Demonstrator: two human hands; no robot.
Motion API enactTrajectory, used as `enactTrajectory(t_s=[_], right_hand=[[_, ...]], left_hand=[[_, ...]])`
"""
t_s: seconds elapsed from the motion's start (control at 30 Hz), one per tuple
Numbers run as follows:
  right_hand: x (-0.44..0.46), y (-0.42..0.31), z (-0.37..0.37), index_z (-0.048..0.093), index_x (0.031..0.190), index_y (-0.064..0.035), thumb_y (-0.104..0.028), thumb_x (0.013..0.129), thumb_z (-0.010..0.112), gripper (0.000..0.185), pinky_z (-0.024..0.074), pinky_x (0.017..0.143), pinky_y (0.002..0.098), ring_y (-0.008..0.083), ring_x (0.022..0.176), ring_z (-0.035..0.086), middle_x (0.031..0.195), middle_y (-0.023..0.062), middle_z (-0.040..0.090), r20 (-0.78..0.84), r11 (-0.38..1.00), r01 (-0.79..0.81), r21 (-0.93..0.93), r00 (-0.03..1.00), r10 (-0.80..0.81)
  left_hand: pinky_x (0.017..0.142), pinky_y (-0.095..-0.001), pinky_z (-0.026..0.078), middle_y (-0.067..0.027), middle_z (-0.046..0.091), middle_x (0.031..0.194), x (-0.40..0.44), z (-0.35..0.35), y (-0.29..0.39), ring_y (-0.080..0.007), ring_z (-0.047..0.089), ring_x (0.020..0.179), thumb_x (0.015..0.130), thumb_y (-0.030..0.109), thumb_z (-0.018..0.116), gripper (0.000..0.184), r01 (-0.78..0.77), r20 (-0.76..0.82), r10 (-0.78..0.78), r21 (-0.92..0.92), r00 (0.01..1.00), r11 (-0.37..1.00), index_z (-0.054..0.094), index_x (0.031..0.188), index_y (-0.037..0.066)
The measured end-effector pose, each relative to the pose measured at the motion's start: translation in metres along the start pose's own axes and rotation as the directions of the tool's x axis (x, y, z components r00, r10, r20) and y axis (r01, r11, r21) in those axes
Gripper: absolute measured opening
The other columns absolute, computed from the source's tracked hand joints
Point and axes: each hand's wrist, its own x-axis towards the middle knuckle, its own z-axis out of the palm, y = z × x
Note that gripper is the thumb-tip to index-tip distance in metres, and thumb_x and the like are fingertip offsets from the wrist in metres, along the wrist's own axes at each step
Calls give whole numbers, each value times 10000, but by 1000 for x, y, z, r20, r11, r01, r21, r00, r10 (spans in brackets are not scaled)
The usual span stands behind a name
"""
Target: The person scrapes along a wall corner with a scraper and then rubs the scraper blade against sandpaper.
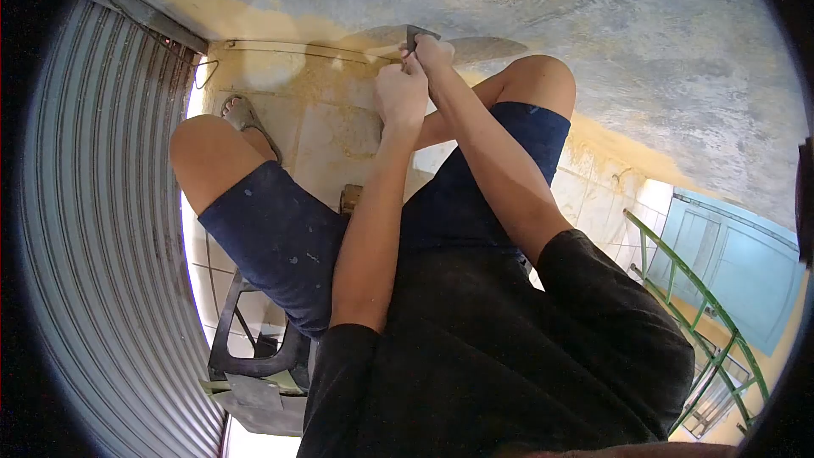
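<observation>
My right hand [435,52] is closed around a small dark flat piece [419,36], held close against the lower part of the wall [593,42]. The fingers hide much of the piece, so its exact kind does not show. Just to the left and nearer to me, my left hand [400,92] is curled closed, its fingertips by the right hand. What the left fingers hold, if anything, is hidden. The wall has patchy grey and yellow paint, with a yellow band near the floor.
Pale floor tiles [324,131] carry yellowish dust between my bent knees. A ribbed metal shutter [102,203] stands at the left. Beneath me is a dark plastic seat [222,348]. Green metal rails [678,267] and a light blue door [729,246] lie at the right.
</observation>
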Motion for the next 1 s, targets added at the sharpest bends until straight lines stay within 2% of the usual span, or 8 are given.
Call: enactTrajectory(t_s=[0.07, 0.27, 0.37, 0.47, 0.63, 0.8, 0.9, 1.0], right_hand=[[-5, -11, -6, 613, 822, 94, -97, 914, 499, 240, 464, 439, 367, 223, 497, 574, 704, 180, 649, 16, 997, -21, -68, 1000, 23], [34, 21, -9, 611, 848, 99, -85, 906, 484, 231, 462, 434, 371, 230, 496, 573, 712, 176, 654, -7, 987, 61, -150, 998, -63], [6, 3, -12, 611, 852, 98, -92, 903, 475, 239, 459, 438, 369, 227, 499, 570, 704, 182, 647, -5, 995, -24, -97, 1000, 24], [90, 49, -25, 603, 850, 102, -94, 896, 482, 236, 456, 435, 369, 230, 501, 571, 709, 194, 640, 2, 983, 32, -180, 999, -32], [6, -4, -12, 597, 858, 104, -84, 902, 437, 251, 453, 438, 365, 237, 520, 561, 739, 215, 635, -9, 990, -100, -104, 995, 99], [128, 74, -21, 591, 880, 103, -92, 905, 400, 274, 459, 456, 368, 247, 528, 555, 746, 226, 631, 27, 975, -42, -217, 998, 49], [102, 75, -31, 582, 898, 100, -106, 917, 403, 273, 453, 473, 362, 239, 532, 558, 778, 236, 634, 45, 979, -200, -40, 978, 202], [58, 48, -5, 576, 914, 92, -128, 939, 403, 281, 440, 482, 354, 221, 523, 522, 744, 191, 609, 9, 956, -109, -272, 993, 116]], left_hand=[[725, -479, 499, -270, 647, 715, -1, 6, -1, -421, 659, 751, 911, 350, 532, 462, -126, -103, 124, -13, 987, 992, 698, 753, -52], [730, -491, 497, -279, 647, 737, 7, 13, -13, -436, 651, 773, 924, 366, 502, 490, -39, -30, 40, 39, 999, 998, 696, 756, -51], [725, -492, 502, -276, 648, 735, 7, 21, -21, -445, 648, 755, 922, 380, 504, 497, -101, -76, 109, 98, 991, 990, 700, 760, -46], [734, -491, 504, -273, 649, 732, 12, 32, -24, -446, 649, 751, 920, 395, 507, 504, -108, -72, 116, 113, 991, 988, 706, 757, -39], [743, -480, 508, -276, 650, 743, 11, 25, -18, -439, 652, 763, 923, 397, 500, 511, -27, -58, 35, 127, 998, 992, 705, 759, -42], [739, -474, 512, -273, 651, 737, 32, 37, -27, -433, 655, 753, 920, 393, 505, 517, -40, -53, 50, 165, 997, 985, 698, 747, -55], [743, -476, 510, -272, 647, 723, 38, 39, -41, -430, 656, 753, 920, 390, 504, 524, -17, -54, 28, 201, 998, 979, 692, 731, -61], [744, -473, 534, -291, 655, 783, 33, 30, -40, -433, 666, 791, 914, 377, 525, 494, -33, -33, 39, 164, 999, 986, 693, 765, -63]])
